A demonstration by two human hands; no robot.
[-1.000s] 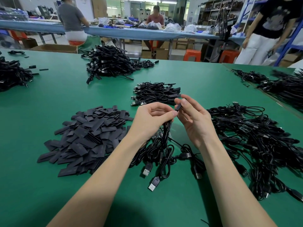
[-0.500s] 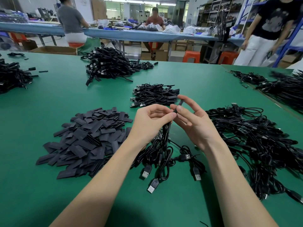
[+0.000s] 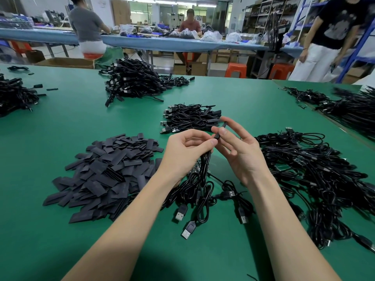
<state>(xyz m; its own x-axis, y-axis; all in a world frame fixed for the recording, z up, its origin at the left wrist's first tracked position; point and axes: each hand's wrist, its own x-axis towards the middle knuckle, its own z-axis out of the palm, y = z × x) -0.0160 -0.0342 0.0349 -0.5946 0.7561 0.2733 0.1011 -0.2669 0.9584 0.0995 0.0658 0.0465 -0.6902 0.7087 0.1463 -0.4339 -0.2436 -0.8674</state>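
Head view: the left hand grips a bunch of black cables above the green table, and their plugs lie on it. The right hand pinches a small black tube at the top end of the cables, touching the left fingertips.

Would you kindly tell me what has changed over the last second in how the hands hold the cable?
The right hand has spread its fingers, so more of the black sleeve shows in its pinch. The left hand still pinches the cable bundle just below; the loose cable pile lies unmoved.
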